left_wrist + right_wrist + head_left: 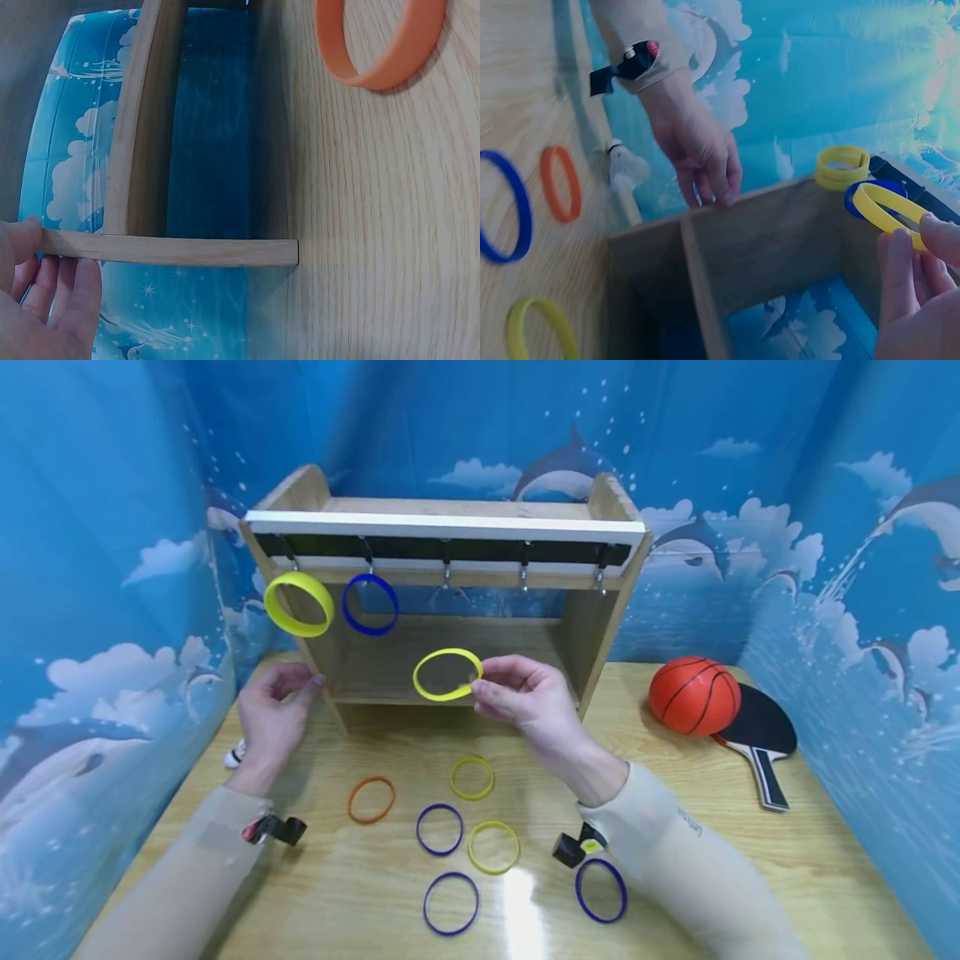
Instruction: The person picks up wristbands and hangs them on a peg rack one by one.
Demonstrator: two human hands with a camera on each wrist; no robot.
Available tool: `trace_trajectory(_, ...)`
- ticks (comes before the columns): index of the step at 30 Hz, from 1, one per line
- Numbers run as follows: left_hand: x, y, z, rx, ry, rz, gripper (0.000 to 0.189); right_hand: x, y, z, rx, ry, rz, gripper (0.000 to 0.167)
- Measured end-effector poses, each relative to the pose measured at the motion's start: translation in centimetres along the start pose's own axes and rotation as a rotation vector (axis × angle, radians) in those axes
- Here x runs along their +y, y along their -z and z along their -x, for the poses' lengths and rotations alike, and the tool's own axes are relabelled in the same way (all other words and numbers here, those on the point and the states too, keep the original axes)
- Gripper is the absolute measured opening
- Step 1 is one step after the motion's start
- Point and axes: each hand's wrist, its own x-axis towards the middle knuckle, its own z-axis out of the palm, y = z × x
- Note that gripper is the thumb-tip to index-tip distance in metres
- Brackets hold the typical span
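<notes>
Both hands are apart from each other and busy: the left hand (276, 706) pinches the side edge of a wooden rack (465, 635), thumb on one face and fingers on the other, while the right hand (528, 693) has a yellow band (450, 652) between thumb and fingers. That band is up in front of the rack, lower than the row of hooks (447, 578) and clear of them. Only writing I can spot is some small dark lettering (688, 822) on the right sleeve (675, 860), maybe starting with "Le", too tiny to read properly. Far-left hook has chunky yellow (300, 628) hanging on it, and the next one over holds a blue band (367, 630). Down on the table (675, 777) you've got an orange band (369, 820), two more yellow ones and three more blue ones, all lying flat-ish and spread out. Off to the right, a mini basketball (694, 696) overlaps a black ping-pong paddle (759, 727), and the right wrist view catches a shuttlecock (628, 168) near the table edge.
</notes>
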Motion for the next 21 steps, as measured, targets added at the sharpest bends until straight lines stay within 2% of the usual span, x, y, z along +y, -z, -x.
trace_trajectory(10,0.0,0.0,0.0,-0.002,-0.001,-0.003,0.023,-0.2,-4.2,-2.6,-0.011,0.018,-0.146,0.037)
trace_trajectory(16,-0.1,-0.1,-0.1,0.012,-0.025,0.002,0.023,-0.8,-6.5,-4.0,0.011,0.033,-0.192,0.024)
trace_trajectory(21,-0.1,-0.1,-0.1,0.013,-0.021,-0.001,0.022,-1.1,-8.1,-4.9,0.038,0.041,-0.229,0.021)
